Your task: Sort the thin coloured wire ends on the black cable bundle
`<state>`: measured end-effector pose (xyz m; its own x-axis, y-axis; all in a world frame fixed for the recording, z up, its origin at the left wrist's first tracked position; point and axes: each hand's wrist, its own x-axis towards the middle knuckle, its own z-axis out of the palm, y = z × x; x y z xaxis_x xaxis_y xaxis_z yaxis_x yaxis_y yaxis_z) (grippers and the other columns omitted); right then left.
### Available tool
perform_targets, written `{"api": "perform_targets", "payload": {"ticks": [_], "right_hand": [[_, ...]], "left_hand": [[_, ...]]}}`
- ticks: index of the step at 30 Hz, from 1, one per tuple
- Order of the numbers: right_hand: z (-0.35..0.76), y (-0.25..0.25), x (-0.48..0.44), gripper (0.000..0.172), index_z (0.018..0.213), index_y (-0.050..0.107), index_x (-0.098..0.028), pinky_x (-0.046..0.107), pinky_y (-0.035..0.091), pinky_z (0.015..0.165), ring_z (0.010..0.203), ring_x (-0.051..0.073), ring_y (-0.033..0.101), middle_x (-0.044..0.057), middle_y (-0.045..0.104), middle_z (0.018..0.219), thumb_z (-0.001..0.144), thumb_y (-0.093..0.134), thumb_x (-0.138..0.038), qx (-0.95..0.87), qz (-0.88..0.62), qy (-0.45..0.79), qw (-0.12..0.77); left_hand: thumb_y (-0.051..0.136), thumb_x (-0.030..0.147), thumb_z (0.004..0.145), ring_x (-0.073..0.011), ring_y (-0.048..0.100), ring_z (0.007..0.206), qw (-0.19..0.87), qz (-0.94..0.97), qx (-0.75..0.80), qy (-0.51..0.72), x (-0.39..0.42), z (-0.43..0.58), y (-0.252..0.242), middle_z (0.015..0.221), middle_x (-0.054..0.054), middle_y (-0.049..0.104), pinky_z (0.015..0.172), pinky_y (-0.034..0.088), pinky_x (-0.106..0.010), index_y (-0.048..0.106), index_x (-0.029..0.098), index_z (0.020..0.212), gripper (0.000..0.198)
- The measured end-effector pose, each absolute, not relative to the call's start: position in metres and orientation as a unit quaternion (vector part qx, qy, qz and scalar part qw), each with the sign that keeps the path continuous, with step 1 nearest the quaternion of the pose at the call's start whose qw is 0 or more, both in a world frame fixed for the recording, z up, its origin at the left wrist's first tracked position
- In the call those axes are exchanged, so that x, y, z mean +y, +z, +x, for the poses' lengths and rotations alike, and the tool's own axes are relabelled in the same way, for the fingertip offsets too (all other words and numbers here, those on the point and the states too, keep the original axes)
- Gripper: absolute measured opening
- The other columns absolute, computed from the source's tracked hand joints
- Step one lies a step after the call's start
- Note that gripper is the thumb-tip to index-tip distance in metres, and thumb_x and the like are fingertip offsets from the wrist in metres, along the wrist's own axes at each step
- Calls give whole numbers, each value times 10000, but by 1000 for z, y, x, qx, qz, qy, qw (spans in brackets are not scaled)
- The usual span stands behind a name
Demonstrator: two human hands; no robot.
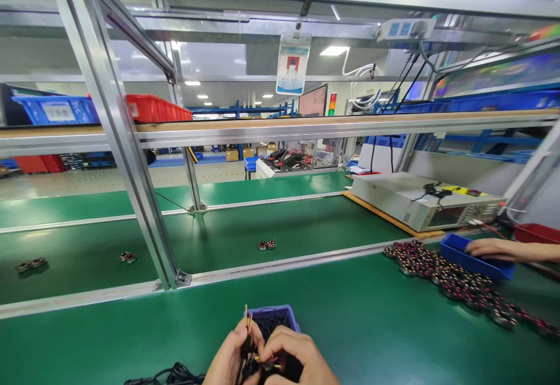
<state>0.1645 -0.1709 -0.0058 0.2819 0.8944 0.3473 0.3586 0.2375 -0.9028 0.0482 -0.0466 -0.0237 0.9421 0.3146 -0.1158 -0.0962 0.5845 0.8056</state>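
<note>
At the bottom middle, my left hand (227,353) is closed around a black cable. Thin coloured wire ends (248,319), yellow and reddish, stick up past its thumb. My right hand (304,354) is beside it, thumb and fingers pinched on more yellow-tipped wire ends (269,364); the exact grip is partly hidden by the fingers. Just behind both hands stands a small purple-blue bin (294,319) filled with black cables (272,325). More black cable (177,372) lies coiled on the green bench to the left of my left hand.
At right, another person's hand (490,249) reaches into a blue bin (479,265) beside many copper-wound round parts (446,274). Similar parts (266,245) sit on the green belt (219,233). A metal post (126,140), a shelf (306,125) and a grey instrument (420,198) stand beyond.
</note>
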Motion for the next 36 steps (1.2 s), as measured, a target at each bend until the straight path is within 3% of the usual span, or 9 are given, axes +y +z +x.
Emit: {"api": "perform_targets", "payload": {"ticks": [3, 6, 9, 12, 15, 20, 23, 28, 36], "right_hand": [[170, 1, -177, 428, 995, 753, -240, 277, 498, 761, 814, 215, 674, 34, 726, 875, 908, 603, -631, -554, -564, 256, 556], [176, -2, -179, 300, 1007, 738, -240, 317, 476, 841, 868, 219, 671, 42, 744, 928, 1028, 482, -394, -524, -664, 146, 514], [179, -17, -174, 95, 911, 748, -264, 351, 422, 845, 896, 242, 633, 15, 741, 911, 891, 699, -184, -531, -766, 19, 362], [175, -32, -165, 199, 729, 728, -248, 326, 387, 742, 832, 235, 610, -9, 715, 790, 693, 917, -197, -562, -789, -62, 241], [171, -40, -157, 238, 628, 684, -220, 307, 355, 668, 754, 193, 592, -12, 683, 709, 740, 888, -167, -580, -781, -111, 205], [171, -38, -159, 220, 675, 664, -216, 284, 372, 654, 718, 171, 576, -12, 659, 721, 838, 768, -112, -572, -781, -125, 215], [173, -41, -161, 201, 761, 634, -226, 265, 414, 647, 731, 174, 590, -5, 647, 779, 887, 648, -69, -586, -764, -127, 237], [172, -57, -155, 221, 769, 505, -232, 248, 415, 548, 662, 174, 585, -2, 605, 747, 830, 492, -20, -610, -716, -148, 305], [168, -29, -166, 192, 845, 531, -235, 212, 460, 630, 683, 155, 627, -10, 631, 782, 900, 472, -61, -610, -686, 24, 396]], "left_hand": [[719, 746, 672, -7, 237, 326, 877, 438, 156, 121, -46, 50, -25, 572, 54, 567, 337, 135, -163, 539, 189, 736, 590], [733, 682, 731, -21, 300, 328, 861, 478, 146, 98, -41, 49, -22, 537, 61, 535, 356, 203, -164, 564, 180, 739, 530], [725, 653, 762, -42, 328, 361, 842, 520, 116, 79, -34, 48, -21, 443, 80, 456, 429, 305, -168, 621, 161, 741, 503], [765, 614, 731, -50, 350, 391, 842, 525, 101, 72, -32, 48, -23, 458, 74, 484, 461, 332, -168, 653, 158, 779, 472], [793, 571, 710, -53, 421, 437, 850, 512, 102, 76, -35, 49, -28, 588, 23, 617, 504, 391, -178, 643, 165, 773, 438], [842, 539, 671, -66, 493, 501, 833, 535, 104, 88, -40, 49, -30, 617, 29, 609, 583, 449, -196, 669, 159, 791, 435], [822, 594, 684, -52, 411, 455, 832, 530, 130, 96, -40, 50, -30, 591, 48, 556, 499, 401, -181, 641, 162, 747, 472], [827, 627, 654, -37, 348, 436, 814, 548, 157, 113, -40, 53, -34, 588, 57, 516, 412, 299, -161, 587, 162, 678, 524], [775, 691, 622, 3, 249, 295, 811, 536, 184, 147, -44, 56, -46, 554, 92, 464, 324, 167, -164, 527, 183, 651, 566]]}}
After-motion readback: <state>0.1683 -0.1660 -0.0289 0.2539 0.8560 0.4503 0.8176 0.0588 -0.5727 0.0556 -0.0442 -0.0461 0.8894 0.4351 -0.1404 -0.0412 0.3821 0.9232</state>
